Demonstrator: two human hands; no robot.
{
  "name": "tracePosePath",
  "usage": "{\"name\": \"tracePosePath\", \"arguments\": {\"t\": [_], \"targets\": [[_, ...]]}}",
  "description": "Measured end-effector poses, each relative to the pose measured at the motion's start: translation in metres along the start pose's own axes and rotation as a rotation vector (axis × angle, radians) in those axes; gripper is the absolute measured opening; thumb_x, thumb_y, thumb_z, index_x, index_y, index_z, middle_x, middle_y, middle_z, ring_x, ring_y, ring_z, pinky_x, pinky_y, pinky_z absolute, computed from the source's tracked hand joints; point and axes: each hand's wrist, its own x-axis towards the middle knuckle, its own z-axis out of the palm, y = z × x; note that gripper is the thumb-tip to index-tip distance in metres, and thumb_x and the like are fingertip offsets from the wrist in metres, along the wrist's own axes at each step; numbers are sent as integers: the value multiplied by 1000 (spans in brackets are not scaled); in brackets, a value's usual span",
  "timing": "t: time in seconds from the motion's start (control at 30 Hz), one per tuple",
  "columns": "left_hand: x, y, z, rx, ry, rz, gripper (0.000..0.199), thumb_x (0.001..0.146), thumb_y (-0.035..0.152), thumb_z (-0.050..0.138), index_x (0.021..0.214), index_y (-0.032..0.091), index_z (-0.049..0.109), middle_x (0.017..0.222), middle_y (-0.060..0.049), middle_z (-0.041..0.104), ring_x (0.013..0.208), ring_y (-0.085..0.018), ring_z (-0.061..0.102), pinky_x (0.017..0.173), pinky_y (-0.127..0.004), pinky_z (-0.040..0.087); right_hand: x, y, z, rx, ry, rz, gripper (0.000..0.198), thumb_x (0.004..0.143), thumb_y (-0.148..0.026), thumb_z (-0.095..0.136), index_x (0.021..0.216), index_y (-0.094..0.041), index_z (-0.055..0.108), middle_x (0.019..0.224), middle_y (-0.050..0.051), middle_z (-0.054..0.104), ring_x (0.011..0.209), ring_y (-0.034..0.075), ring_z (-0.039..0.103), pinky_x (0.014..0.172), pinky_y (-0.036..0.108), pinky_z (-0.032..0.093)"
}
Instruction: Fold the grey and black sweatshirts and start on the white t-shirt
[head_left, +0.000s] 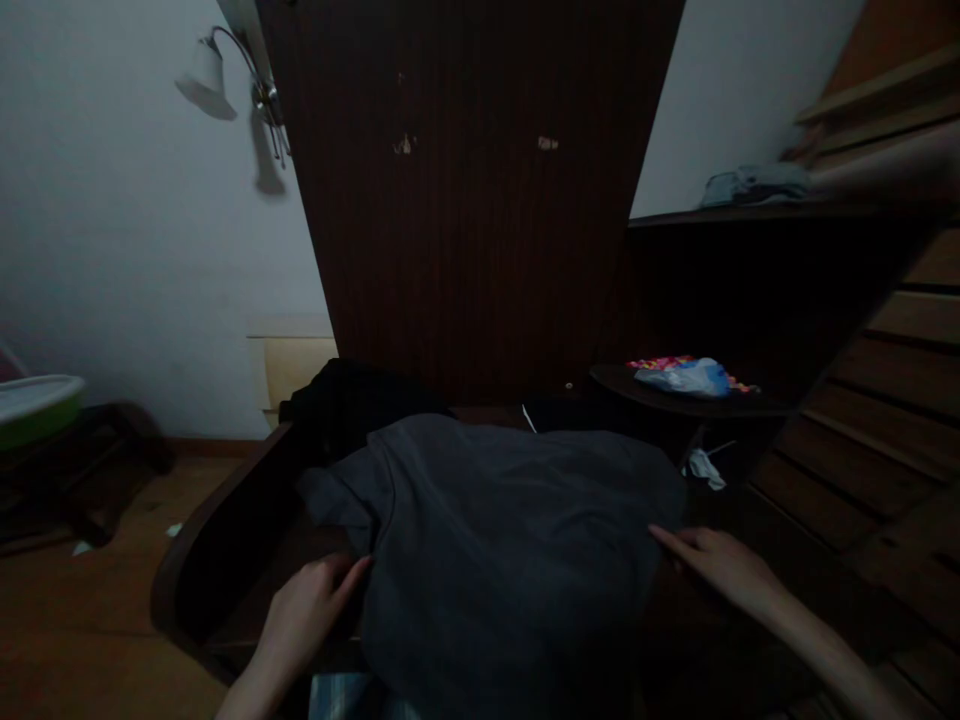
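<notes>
A dark grey T-shirt (510, 520) lies spread over a dark wooden piece of furniture (180, 560) in front of me, its lower part hanging toward me. One short sleeve shows at the left, and soft creases run across the cloth. My left hand (319, 605) pinches the shirt's left edge between thumb and fingers. On the opposite side, my right hand (716, 565) grips the right edge, index finger stretched along the cloth. Below the shirt, a bit of blue plaid fabric (341, 695) shows at the bottom of the view.
Black cloth (345, 395) is heaped behind the shirt at the left. A plastic bag (690, 377) rests on a small rounded shelf at the right. Folded grey clothes (757, 185) lie on the upper shelf. A green basin (41, 410) stands on a stool; a wall lamp (206, 80) hangs above.
</notes>
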Motion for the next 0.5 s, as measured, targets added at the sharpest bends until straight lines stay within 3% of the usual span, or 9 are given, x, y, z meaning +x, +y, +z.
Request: {"name": "tracePosePath", "arguments": {"t": [0.13,0.3,0.4,0.5], "targets": [[3,-4,8,-79,55,-66,41,80,53,32,71,21,57,74,-5,65,77,-22,62,61,-26,38,5,9,22,257,-61,9,59,66,-72,29,50,-20,53,45,2,54,47,17,53,49,27,39],[20,16,19,-174,72,58,35,75,51,40,64,20,52,67,-2,61,66,-18,59,58,-24,37,14,-17,36,446,-40,-42,47,55,-67,50,49,-21,42,44,-4,47,43,11,46,43,23,35],[26,22,26,-234,120,94,27,73,44,44,60,20,48,63,0,59,63,-17,56,57,-23,37,21,-27,43,573,3,-98,41,50,-59,58,50,-22,43,47,-3,52,50,16,53,48,26,41],[31,18,31,-419,208,69,25,73,43,42,61,21,46,61,1,56,61,-16,54,57,-23,39,23,-30,50,799,48,-82,28,59,-52,53,63,-23,53,65,2,65,72,22,62,62,31,50]]}}
